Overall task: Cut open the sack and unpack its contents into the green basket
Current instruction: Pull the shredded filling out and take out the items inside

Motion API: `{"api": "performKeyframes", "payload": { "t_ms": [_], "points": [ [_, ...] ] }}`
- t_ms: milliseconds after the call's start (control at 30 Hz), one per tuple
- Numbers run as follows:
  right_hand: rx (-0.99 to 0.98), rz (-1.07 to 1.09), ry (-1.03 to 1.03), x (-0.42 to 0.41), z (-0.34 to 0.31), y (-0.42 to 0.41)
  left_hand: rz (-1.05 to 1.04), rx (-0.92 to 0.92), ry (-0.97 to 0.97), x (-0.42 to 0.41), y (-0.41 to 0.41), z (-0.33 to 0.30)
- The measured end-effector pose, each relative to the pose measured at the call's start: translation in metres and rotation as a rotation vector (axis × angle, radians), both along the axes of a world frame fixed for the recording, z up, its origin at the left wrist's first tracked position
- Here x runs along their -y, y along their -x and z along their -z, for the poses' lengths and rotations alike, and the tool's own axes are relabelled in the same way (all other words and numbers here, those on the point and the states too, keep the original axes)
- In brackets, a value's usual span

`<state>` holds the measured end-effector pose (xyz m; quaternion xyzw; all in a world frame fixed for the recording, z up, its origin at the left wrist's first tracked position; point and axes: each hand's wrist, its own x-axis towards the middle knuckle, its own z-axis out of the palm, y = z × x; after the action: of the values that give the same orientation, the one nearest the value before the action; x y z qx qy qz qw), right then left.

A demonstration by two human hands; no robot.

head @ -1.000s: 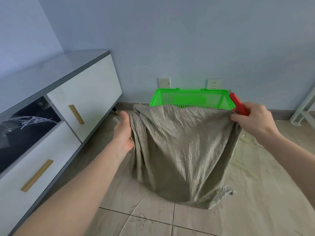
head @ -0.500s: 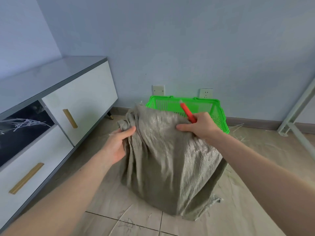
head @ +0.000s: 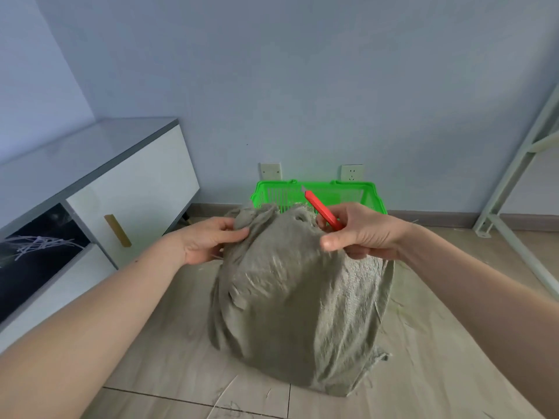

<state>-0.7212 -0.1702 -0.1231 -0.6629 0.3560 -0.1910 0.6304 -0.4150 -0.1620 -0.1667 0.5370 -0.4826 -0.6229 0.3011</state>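
Sack point(head: 298, 306): grey woven, standing on floor before green basket point(head: 367, 189). Left hand point(head: 208, 238) pinching bunched top; right hand point(head: 361, 232) clamped on red cutter point(head: 322, 208).

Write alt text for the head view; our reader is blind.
Two bare hands grip the top of a grey sack on the floor: left hand bunches fabric, right hand holds a red cutter. A green basket stands behind.

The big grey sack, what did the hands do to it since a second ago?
Both hands moved inward, bunching the grey woven sack top that was stretched wide. The left hand gathers the corner; the right hand keeps the red utility knife. The green plastic basket stayed behind it.
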Motion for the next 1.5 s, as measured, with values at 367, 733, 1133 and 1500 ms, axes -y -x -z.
{"api": "performKeyframes", "payload": {
  "t_ms": [367,733,1133,1500],
  "points": [
    [0.006,0.469,-0.332,0.006,0.027,-0.019,-0.116,-0.377,0.118,0.011,0.036,-0.035],
    [0.621,0.848,-0.229,0.01,-0.009,-0.024,-0.572,-0.415,0.296,0.004,0.044,-0.027],
    [0.008,1.159,0.129,0.013,0.028,0.002,-0.967,-0.18,0.224,0.007,-0.002,0.008],
    [-0.056,0.953,0.499,0.006,0.026,-0.028,-0.209,0.262,0.245,-0.008,0.12,-0.056]
  ]
}}
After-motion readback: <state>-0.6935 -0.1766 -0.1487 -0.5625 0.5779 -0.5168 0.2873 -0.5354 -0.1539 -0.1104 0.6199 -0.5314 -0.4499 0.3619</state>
